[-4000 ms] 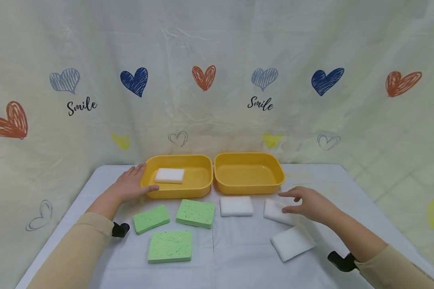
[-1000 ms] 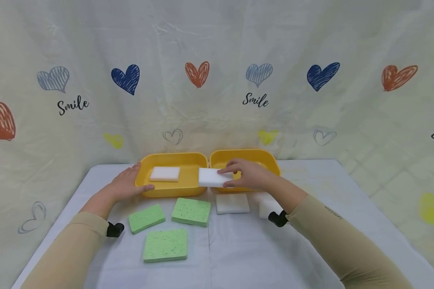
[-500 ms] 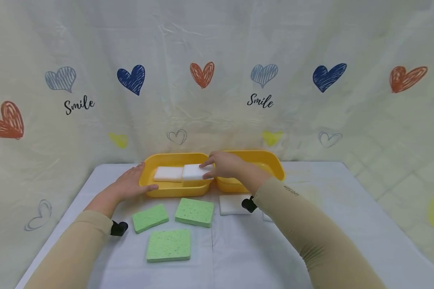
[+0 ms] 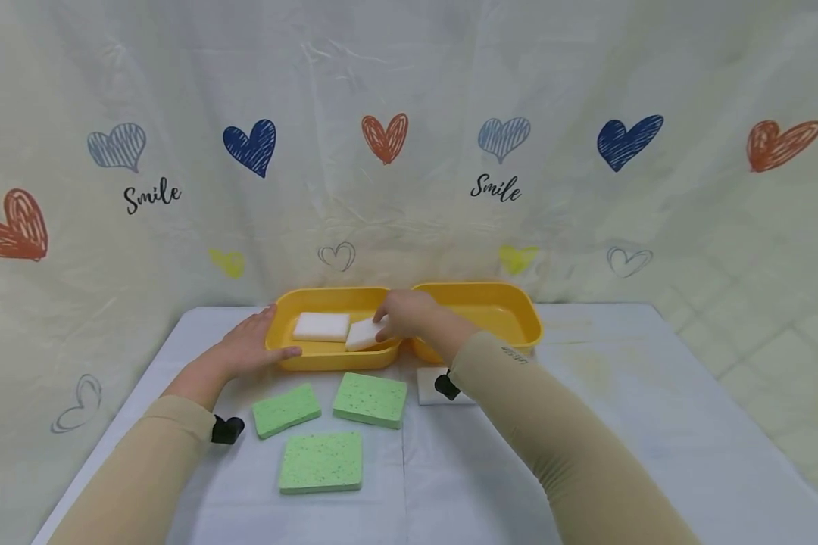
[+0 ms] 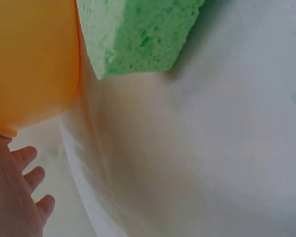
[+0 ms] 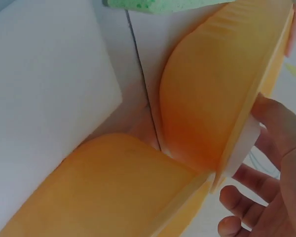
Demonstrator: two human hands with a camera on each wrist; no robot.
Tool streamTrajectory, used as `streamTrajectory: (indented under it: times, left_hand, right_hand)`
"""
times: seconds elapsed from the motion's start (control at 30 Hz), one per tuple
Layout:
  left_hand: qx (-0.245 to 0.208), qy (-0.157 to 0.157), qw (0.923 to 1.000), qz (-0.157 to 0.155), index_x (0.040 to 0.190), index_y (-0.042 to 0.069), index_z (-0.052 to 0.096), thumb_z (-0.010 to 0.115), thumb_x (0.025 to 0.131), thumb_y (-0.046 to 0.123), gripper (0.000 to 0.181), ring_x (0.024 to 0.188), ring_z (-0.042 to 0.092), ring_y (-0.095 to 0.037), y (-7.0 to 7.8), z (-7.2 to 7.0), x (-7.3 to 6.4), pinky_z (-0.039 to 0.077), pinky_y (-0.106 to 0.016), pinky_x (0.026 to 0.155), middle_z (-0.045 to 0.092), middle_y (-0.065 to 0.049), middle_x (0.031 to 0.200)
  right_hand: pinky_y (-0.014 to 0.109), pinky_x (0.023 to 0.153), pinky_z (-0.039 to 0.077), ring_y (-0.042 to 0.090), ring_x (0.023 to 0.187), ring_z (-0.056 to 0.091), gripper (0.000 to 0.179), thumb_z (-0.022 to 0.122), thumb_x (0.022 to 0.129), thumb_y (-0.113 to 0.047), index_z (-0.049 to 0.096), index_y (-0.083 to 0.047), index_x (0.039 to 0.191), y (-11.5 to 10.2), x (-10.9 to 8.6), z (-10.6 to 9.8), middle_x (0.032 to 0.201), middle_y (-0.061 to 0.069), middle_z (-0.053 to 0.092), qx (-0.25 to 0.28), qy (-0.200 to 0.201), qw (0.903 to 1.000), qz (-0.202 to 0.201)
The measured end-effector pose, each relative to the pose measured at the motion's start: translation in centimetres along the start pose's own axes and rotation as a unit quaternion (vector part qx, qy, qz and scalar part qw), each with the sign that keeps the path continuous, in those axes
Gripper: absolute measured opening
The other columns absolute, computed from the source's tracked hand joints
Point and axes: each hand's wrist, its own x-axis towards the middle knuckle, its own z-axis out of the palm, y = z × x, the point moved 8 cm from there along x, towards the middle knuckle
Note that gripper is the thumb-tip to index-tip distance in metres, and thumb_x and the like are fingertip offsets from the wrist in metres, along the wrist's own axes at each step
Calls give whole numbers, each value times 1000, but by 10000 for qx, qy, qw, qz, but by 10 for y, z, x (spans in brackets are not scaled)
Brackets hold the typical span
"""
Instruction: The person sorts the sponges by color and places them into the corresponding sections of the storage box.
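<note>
My right hand (image 4: 412,314) is over the right end of the left yellow tray (image 4: 334,363). It pinches a white sponge (image 4: 363,334), which tilts down into the tray; in the right wrist view that sponge (image 6: 244,143) shows between thumb and fingers just past the rim. Beside it, another white sponge (image 4: 322,327) lies flat in the same tray. My left hand (image 4: 248,348) rests on the tray's left end, fingers spread along the outside and thumb over the front rim. In the left wrist view its fingers (image 5: 34,177) extend past the tray's corner.
A second yellow tray (image 4: 497,318) stands close on the right. Green sponges lie in front: one small (image 4: 286,410), one behind (image 4: 370,400), one nearest (image 4: 320,462). A white sponge (image 4: 429,386) is partly hidden by the right arm. A curtain with hearts hangs behind.
My right hand has taken a white sponge from the table's right side and carried it left over the right tray into the left one, where it now tilts downward. My left hand has stayed put.
</note>
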Motion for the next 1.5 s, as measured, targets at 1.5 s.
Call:
streamTrajectory:
  times: [1.5]
  left_hand:
    - [-133,30,9999,104,155,-7,2,59,88,65,114,145,13,-50,0,0,1,13,-64,116,10,-29,161]
  right_hand:
    - [38,90,50,23,103,57,53,77,84,-45,66,-27,133,15,-52,-19,122,6,62,221,1098,9936,-172]
